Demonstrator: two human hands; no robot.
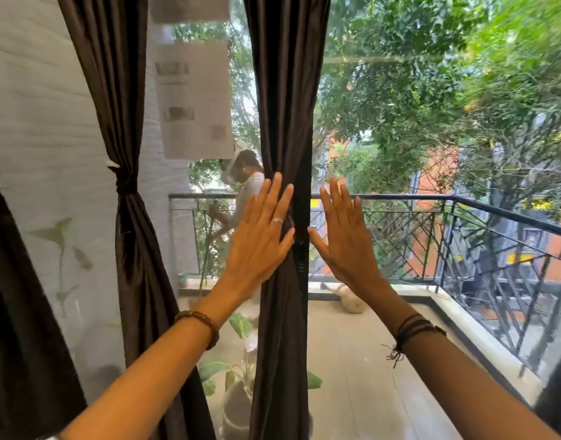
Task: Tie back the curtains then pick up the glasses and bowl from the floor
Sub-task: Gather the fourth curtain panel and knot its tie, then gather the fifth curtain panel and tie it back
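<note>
A dark brown curtain of smooth, faintly glossy fabric (pixel 285 122) hangs in front of the glass, its long vertical folds gathered to a narrow waist by a black tie-back band with a small clasp (pixel 299 249). The left hand (pixel 260 239) lies flat against the curtain's left side at that waist, fingers straight and close together, pointing up, a thin silver ring (pixel 277 221) on one finger and a bracelet of round brown wooden beads (pixel 199 323) on the wrist. The right hand (pixel 342 239) stands just beside the curtain's right edge, fingers likewise straight and gripping nothing, the thumb tip reaching the band; whether the palm touches the cloth cannot be told. Dark braided thread bands with a frayed tassel (pixel 412 331) circle the right wrist. To the left, a second dark brown curtain (pixel 126 154) of the same fabric is already cinched at its middle by a matching tie (pixel 125 182), beside a pale ribbed wall (pixel 34 106). Beyond the glass, a black metal railing with slanted bars (pixel 463 223) borders a balcony floor of pale tiles (pixel 352 360), with broad green leaves of a potted plant (pixel 241 325) low down and dense trees behind. The glasses and bowl are out of view.
</note>
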